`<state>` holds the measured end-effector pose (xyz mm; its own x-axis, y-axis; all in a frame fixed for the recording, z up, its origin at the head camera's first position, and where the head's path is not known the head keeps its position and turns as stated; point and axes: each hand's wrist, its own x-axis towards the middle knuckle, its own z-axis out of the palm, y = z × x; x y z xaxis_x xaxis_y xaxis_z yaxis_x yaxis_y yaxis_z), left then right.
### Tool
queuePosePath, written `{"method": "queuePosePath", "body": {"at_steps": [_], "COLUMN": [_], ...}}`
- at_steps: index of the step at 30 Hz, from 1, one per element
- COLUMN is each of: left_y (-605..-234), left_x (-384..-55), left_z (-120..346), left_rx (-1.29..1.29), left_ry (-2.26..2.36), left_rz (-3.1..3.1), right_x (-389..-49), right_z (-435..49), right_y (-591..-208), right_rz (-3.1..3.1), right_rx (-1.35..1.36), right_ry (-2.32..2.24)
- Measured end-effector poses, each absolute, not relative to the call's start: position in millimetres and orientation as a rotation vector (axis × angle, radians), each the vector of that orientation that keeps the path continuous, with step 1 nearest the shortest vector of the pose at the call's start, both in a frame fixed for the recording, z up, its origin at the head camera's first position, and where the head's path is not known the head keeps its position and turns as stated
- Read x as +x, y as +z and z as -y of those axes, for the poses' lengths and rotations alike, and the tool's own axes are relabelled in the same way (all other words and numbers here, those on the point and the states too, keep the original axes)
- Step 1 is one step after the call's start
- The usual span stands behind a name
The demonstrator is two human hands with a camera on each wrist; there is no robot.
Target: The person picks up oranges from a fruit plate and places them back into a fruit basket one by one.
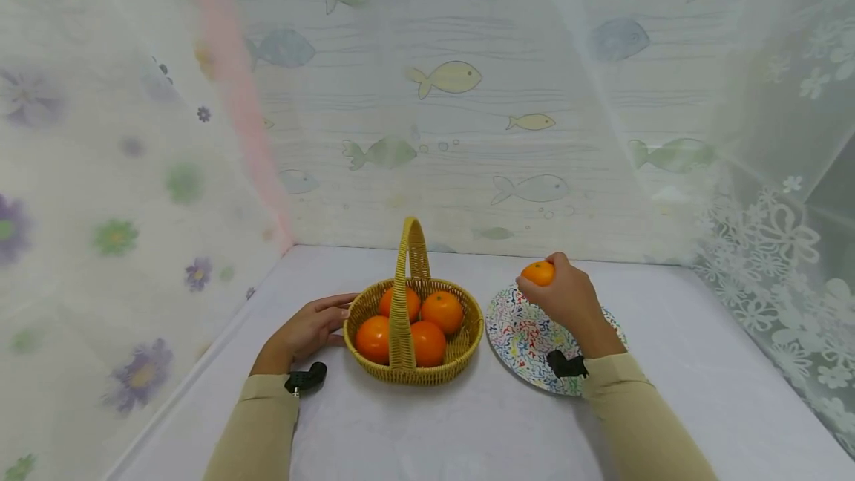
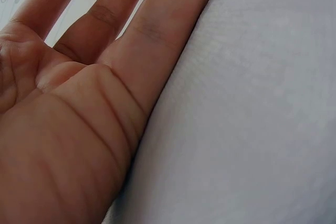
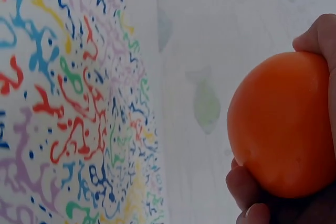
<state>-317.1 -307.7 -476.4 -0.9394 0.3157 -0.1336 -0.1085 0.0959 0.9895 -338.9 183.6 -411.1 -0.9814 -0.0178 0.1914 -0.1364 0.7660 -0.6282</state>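
My right hand (image 1: 566, 297) grips an orange (image 1: 538, 273) above the far part of a round plate (image 1: 517, 340) with a multicoloured squiggle pattern. In the right wrist view the held orange (image 3: 283, 124) shows large, with fingertips curled round its lower side. To the left stands a yellow woven basket (image 1: 427, 375) with a tall arched handle. Several oranges (image 1: 442, 312) lie inside it. My left hand (image 1: 312, 329) rests on the table at the basket's left side, fingertips right at its rim. The left wrist view shows the left palm (image 2: 68, 145) with fingers extended.
A white cloth covers the table (image 1: 427, 429). Behind it hangs a pale curtain (image 1: 454, 132) printed with fish, and a flower-patterned curtain (image 1: 120, 243) runs along the left. Lacy white fabric (image 1: 768, 273) borders the right side. Black straps sit on both wrists.
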Motion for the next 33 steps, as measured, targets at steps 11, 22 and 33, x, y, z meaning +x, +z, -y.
{"method": "queuePosePath", "body": {"at_steps": [11, 22, 33], "left_y": [-477.0, -471.7, -473.4], "left_x": [-315.7, -317.7, -315.5], "left_z": [305.7, 309.5, 307.0], "left_rx": [0.186, 0.199, 0.221], "left_ry": [1.915, 1.913, 1.915], "left_rz": [-2.055, -2.067, -2.054], "right_x": [-317.9, -317.0, -308.8], "right_z": [-165.6, -153.1, -142.8], "right_y": [-400.8, -393.9, -400.9], "right_rz": [2.754, 2.617, 2.589], "right_rx": [0.192, 0.388, 0.453], "right_ry": [1.151, 1.132, 1.166]}}
